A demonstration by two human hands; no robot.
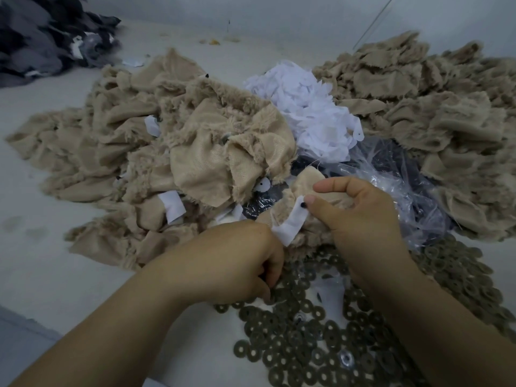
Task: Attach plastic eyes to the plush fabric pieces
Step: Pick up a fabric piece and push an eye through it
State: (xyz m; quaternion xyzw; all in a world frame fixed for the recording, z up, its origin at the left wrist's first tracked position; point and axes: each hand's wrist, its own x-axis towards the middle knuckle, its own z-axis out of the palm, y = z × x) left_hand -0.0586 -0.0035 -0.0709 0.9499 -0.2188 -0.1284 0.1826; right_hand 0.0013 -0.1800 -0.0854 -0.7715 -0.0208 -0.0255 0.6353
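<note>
We find the right hand (360,216) pinching a plush piece (307,180) with white backing (290,224) and a black eye (302,205), above the washers (321,344). The left hand (240,263) is curled; contents unclear. Soft, limp, light: grip beside the eye.

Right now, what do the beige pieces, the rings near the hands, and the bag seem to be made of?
Beige pieces: plush fabric, furry on one side, with a woven back.
Rings: probably dull metal or plastic washers; flat, dark, with center holes.
Bag: thin clear plastic film, glossy and crinkled.
</note>
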